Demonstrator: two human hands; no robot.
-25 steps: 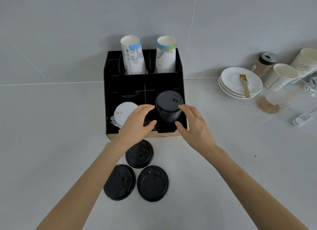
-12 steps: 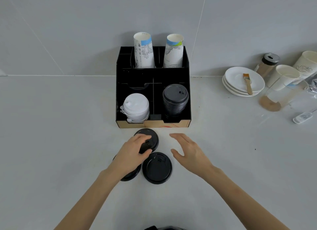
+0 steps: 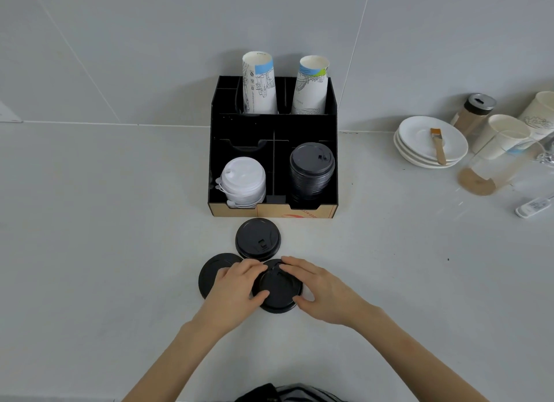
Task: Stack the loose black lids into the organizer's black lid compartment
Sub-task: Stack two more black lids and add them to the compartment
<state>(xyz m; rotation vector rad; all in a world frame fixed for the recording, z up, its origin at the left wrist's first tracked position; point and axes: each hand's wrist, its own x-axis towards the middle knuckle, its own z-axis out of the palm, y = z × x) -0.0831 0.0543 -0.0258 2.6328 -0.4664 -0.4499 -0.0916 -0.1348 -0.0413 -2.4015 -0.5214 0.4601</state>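
Three loose black lids lie on the counter in front of the black organizer [image 3: 272,211]. The far lid [image 3: 257,238] sits untouched near the organizer's front edge. The left lid [image 3: 211,274] is partly hidden under my left hand [image 3: 235,289]. The right lid [image 3: 277,290] lies between both hands: my left hand's fingers and thumb clasp its left rim, and my right hand [image 3: 319,289] clasps its right rim. A stack of black lids [image 3: 311,169] fills the organizer's front right compartment.
White lids [image 3: 244,179] fill the front left compartment; two paper cups [image 3: 259,83] stand in the back. At the right are white saucers [image 3: 431,142] with a brush, a shaker jar [image 3: 476,109], paper cups and a glass [image 3: 491,167].
Both hands drew back from the black lid stack in the organizer, came down to the loose lids, and now close around the right one from both sides.
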